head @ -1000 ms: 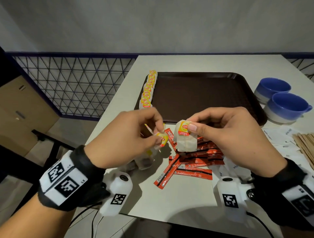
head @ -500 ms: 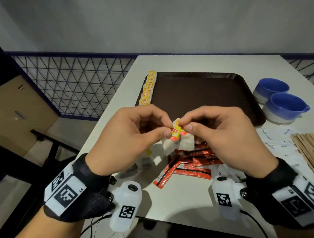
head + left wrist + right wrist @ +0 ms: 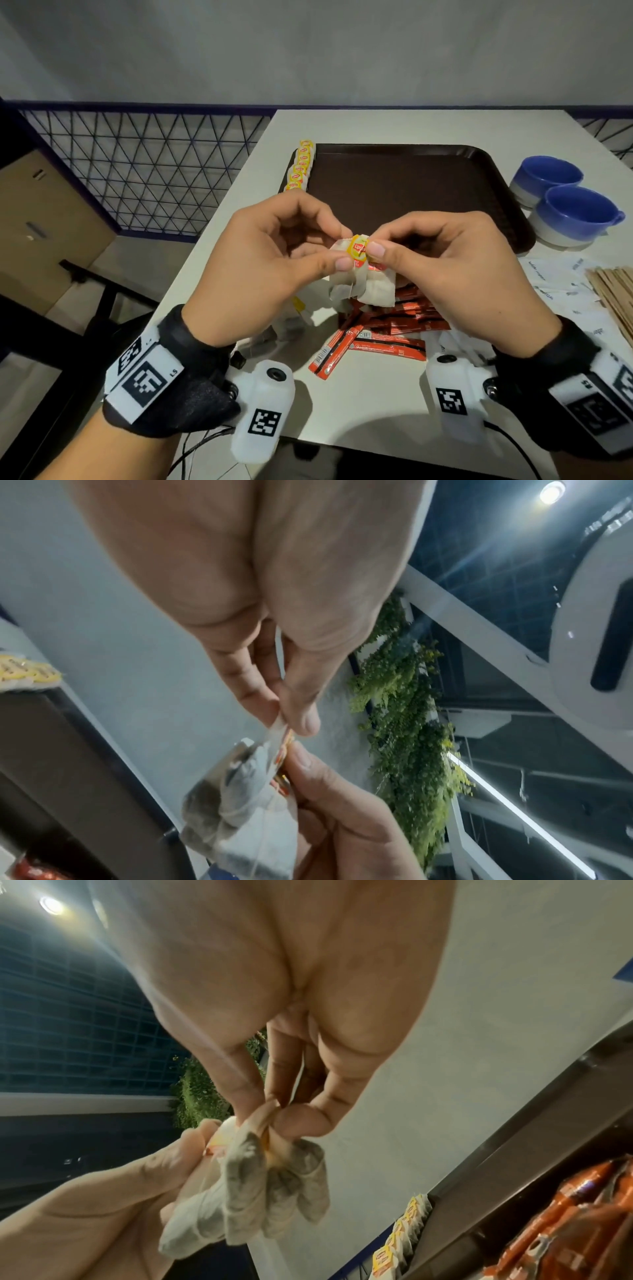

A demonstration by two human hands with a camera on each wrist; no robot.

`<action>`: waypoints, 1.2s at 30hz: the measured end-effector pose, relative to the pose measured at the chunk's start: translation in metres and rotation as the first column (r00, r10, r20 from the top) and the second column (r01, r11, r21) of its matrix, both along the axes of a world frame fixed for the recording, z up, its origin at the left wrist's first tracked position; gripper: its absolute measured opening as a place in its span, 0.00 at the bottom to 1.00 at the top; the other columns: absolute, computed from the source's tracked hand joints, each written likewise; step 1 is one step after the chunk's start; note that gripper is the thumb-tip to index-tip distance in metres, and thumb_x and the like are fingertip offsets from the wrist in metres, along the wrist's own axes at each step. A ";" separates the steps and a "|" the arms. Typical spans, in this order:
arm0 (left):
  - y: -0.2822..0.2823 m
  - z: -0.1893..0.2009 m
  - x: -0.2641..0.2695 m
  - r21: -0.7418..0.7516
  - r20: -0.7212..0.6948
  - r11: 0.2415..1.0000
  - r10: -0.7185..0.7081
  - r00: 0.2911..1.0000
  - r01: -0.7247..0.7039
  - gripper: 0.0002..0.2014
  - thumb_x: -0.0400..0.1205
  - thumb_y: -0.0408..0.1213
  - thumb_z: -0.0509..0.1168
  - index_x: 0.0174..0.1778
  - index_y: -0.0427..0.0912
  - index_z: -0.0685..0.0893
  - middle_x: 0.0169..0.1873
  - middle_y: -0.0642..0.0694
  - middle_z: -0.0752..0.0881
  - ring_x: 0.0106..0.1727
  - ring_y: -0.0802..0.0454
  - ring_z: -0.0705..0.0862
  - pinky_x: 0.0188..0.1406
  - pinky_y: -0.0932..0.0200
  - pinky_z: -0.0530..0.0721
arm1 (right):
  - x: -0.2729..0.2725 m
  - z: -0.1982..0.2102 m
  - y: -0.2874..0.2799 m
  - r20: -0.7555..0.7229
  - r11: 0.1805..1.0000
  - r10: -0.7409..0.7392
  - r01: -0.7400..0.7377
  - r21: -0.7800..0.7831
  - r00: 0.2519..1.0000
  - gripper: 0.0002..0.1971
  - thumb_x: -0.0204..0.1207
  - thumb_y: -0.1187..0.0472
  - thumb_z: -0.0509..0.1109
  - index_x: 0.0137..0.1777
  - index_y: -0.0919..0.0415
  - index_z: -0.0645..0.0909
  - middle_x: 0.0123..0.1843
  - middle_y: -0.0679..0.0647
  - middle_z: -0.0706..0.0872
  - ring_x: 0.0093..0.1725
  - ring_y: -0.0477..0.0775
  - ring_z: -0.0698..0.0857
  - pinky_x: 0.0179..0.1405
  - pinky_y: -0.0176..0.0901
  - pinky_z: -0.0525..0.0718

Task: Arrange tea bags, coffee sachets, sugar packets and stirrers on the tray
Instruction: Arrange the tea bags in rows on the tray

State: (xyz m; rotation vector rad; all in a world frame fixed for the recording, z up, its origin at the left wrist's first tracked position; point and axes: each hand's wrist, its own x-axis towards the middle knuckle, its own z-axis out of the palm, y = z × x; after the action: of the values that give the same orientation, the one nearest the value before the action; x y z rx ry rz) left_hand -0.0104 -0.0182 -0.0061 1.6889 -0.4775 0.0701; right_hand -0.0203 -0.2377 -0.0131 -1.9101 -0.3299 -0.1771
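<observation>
Both hands meet above the table's near half and pinch a small bunch of white tea bags [image 3: 364, 287] by their yellow tags [image 3: 358, 251]. My left hand [image 3: 337, 255] pinches from the left, my right hand [image 3: 371, 245] from the right. The wrist views show the tea bags [image 3: 246, 799] [image 3: 270, 1185] hanging below the fingertips. A row of tea bags [image 3: 301, 164] lines the left edge of the dark brown tray [image 3: 411, 192]. Red coffee sachets [image 3: 373, 335] lie under the hands. White sugar packets [image 3: 555, 281] and wooden stirrers [image 3: 613, 291] lie at the right.
Two blue and white cups [image 3: 561, 202] stand right of the tray. More loose tea bags [image 3: 291, 318] lie below my left hand. The table's left edge drops to a dark mesh railing [image 3: 147, 168].
My hands came together: the left hand, which held a tag apart, now joins the right on one bunch of tea bags, lifted slightly higher.
</observation>
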 end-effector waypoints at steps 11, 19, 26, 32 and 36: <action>0.000 -0.001 0.003 -0.030 -0.065 0.992 0.118 0.991 -0.120 0.09 0.74 0.27 0.80 0.44 0.31 0.87 0.34 0.28 0.90 0.39 0.41 0.93 0.45 0.49 0.93 | 0.002 0.005 -0.002 0.009 0.992 -0.001 0.002 -0.127 1.000 0.02 0.77 0.55 0.81 0.44 0.45 0.93 0.43 0.43 0.94 0.46 0.49 0.92 0.50 0.57 0.91; -0.005 0.000 -0.001 -0.019 -0.096 0.994 0.102 0.990 -0.105 0.07 0.74 0.29 0.80 0.45 0.35 0.90 0.34 0.31 0.91 0.38 0.42 0.92 0.48 0.45 0.94 | 0.000 0.005 -0.001 0.048 0.991 -0.040 0.045 -0.129 0.998 0.01 0.75 0.53 0.83 0.43 0.45 0.94 0.41 0.42 0.94 0.46 0.46 0.92 0.49 0.52 0.91; 0.000 0.000 -0.002 0.084 -0.040 0.988 0.130 0.991 -0.127 0.09 0.73 0.26 0.82 0.43 0.39 0.90 0.37 0.43 0.92 0.40 0.52 0.90 0.45 0.52 0.91 | -0.001 0.002 -0.003 0.021 0.995 0.012 -0.010 -0.097 1.000 0.06 0.78 0.61 0.80 0.47 0.48 0.95 0.45 0.41 0.94 0.49 0.46 0.93 0.50 0.48 0.93; 0.007 0.004 -0.003 0.085 -0.121 0.996 -0.014 0.993 0.024 0.08 0.71 0.29 0.81 0.43 0.40 0.91 0.37 0.39 0.92 0.42 0.47 0.92 0.48 0.53 0.92 | 0.001 -0.002 -0.008 0.026 0.996 -0.005 0.007 -0.085 1.000 0.14 0.79 0.70 0.77 0.48 0.48 0.95 0.46 0.40 0.94 0.51 0.43 0.93 0.52 0.45 0.93; -0.001 -0.002 -0.003 0.044 -0.117 0.998 -0.027 0.993 0.033 0.09 0.71 0.30 0.80 0.46 0.38 0.92 0.40 0.37 0.92 0.45 0.45 0.92 0.56 0.42 0.92 | 0.000 -0.003 -0.002 0.040 0.999 0.045 -0.045 0.009 0.998 0.16 0.77 0.74 0.78 0.54 0.51 0.93 0.46 0.49 0.94 0.47 0.53 0.92 0.49 0.57 0.92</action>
State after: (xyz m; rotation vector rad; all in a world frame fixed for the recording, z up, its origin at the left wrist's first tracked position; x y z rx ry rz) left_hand -0.0136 -0.0195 -0.0081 1.7199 -0.4193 -0.0619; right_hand -0.0203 -0.2402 -0.0161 -1.8893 -0.3973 -0.1865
